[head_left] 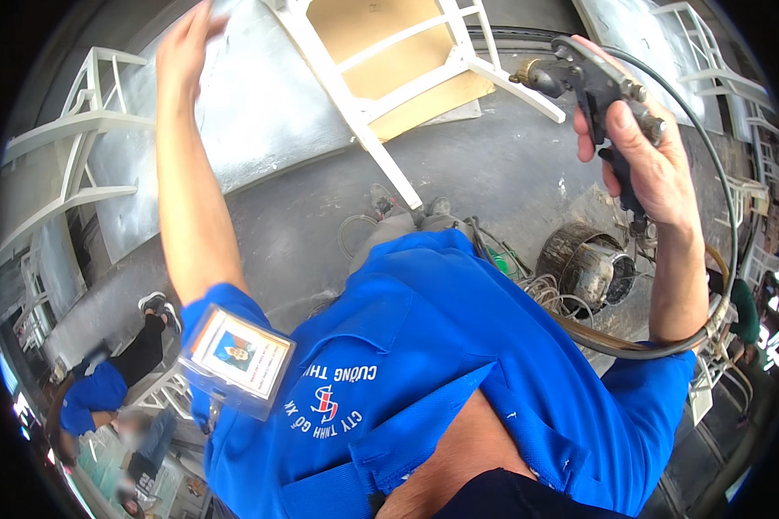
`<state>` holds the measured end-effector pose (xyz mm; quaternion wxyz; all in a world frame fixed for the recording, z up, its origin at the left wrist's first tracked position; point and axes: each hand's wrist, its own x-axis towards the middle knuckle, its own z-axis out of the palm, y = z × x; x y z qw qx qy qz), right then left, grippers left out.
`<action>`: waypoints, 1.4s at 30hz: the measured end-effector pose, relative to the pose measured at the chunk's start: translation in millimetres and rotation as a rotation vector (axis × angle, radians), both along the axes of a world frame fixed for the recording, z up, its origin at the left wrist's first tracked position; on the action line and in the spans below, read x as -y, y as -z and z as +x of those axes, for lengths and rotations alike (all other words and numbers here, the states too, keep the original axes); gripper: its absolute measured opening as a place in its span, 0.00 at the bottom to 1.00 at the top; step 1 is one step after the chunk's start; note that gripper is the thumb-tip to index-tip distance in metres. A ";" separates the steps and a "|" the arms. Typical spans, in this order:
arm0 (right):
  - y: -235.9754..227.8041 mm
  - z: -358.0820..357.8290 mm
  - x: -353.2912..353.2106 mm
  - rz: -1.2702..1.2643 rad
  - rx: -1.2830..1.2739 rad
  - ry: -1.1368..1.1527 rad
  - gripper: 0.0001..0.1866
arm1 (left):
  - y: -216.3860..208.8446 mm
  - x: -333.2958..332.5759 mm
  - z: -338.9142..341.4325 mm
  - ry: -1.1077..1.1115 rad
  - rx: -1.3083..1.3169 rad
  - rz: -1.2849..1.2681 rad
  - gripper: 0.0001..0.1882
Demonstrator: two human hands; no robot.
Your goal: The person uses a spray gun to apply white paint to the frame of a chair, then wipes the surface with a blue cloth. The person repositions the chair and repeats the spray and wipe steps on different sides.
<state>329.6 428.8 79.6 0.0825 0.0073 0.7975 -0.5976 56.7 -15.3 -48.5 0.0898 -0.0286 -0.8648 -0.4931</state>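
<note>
Our right grip (653, 164) wrapped round spray gun (599, 82); left grip (183, 54) blurred, we cannot tell its state. White chair frame (339, 86) by right edge of pale board (260, 112). Spraying looks like step in hand; next move calls for nozzle (538, 77) facing frame, hose (733, 216) clear.

The spray gun (593, 91) shows a matt black body, metallic fittings (655, 131) and a brass-coloured nozzle (537, 78); the hose (725, 173) is smooth, rubber-like; the white chair (391, 169) looks smoothly painted; the tan panel (381, 30) is matt, like board or paper; the container (567, 251) is rough and crusted; the shirt (467, 303) is matt cloth; the badge holder (238, 359) is glossy clear plastic.
</note>
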 end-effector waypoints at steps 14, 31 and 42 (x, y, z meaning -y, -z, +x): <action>7.2 -43.9 -2.4 0.367 0.126 0.140 0.22 | 333.8 119.7 547.7 -0.413 1.687 0.077 0.24; 11.6 -41.0 -46.5 0.447 -0.016 0.218 0.14 | 276.8 85.0 472.0 -0.504 1.156 0.265 0.26; 179.3 12.5 -25.5 0.191 0.186 0.152 0.30 | 265.3 83.2 545.8 -0.483 1.366 0.117 0.26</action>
